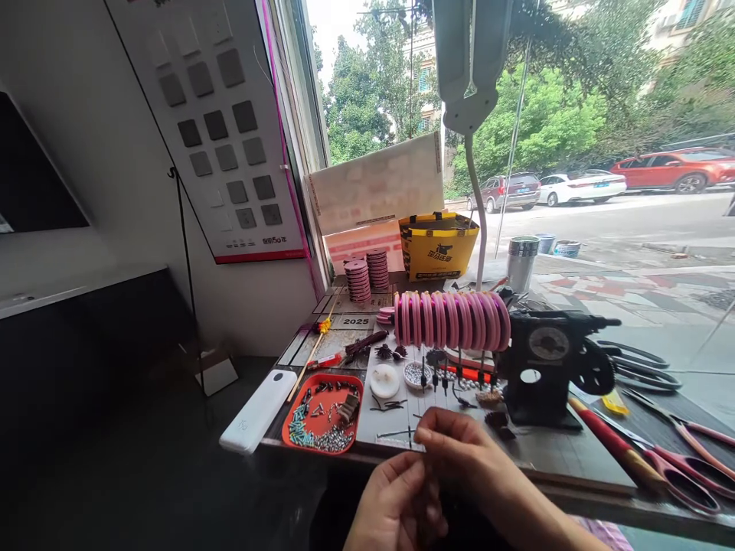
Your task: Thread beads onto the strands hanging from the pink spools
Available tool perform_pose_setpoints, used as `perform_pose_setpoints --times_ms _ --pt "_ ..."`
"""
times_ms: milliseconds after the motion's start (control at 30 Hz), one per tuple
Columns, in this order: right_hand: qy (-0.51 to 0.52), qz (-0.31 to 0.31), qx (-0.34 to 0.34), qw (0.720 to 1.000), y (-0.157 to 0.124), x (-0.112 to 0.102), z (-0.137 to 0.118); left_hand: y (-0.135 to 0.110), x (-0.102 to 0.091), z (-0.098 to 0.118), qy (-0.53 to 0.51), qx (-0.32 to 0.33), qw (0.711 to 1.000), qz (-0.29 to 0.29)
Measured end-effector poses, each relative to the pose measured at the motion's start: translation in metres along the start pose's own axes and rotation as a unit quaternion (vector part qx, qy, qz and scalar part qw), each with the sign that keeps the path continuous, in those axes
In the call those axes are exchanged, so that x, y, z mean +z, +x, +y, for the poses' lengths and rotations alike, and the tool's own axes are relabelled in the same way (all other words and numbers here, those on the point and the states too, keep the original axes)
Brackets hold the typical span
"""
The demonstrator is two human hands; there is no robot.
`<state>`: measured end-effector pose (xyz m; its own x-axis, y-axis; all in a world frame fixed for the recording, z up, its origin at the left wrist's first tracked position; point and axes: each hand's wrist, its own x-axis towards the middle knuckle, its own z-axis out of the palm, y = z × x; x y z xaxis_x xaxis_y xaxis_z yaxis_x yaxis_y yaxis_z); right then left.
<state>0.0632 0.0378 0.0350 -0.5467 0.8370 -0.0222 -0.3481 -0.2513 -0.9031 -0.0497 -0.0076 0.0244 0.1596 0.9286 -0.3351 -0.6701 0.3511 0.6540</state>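
My left hand (pixel 397 493) and my right hand (pixel 468 451) meet at the table's front edge, fingers pinched close together. Whatever lies between the fingertips is too small to make out. Just beyond them, thin dark strands (pixel 396 435) lie on a pale board (pixel 376 417). An orange-red tray (pixel 359 413) of small metal and green pieces sits to the left of my hands. Farther back, a black hand-cranked device (pixel 545 367) carries a row of pink spools (pixel 451 321), from which threads with small dark weights hang down.
A white power bank (pixel 256 413) lies at the table's left edge. Scissors (pixel 683 474) and a red-and-gold stick (pixel 617 444) lie at right. Behind are stacked pink spools (pixel 358 282), a yellow bag (pixel 439 249), a metal tumbler (pixel 521 264) and a lamp arm (pixel 478 207) before the window.
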Motion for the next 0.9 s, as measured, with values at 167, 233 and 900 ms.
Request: perform_pose_setpoints --times_ms 167,233,900 --pt "0.066 -0.028 0.023 0.997 -0.004 0.004 0.022 0.001 0.001 0.001 0.007 0.022 1.000 -0.007" --pt "0.061 -0.039 0.026 0.997 -0.005 0.004 0.018 0.002 0.002 0.001 0.014 0.036 0.999 0.000" --pt "-0.163 0.151 -0.151 0.963 0.020 -0.016 -0.050 0.015 0.051 0.030 0.405 0.317 0.855 0.073"
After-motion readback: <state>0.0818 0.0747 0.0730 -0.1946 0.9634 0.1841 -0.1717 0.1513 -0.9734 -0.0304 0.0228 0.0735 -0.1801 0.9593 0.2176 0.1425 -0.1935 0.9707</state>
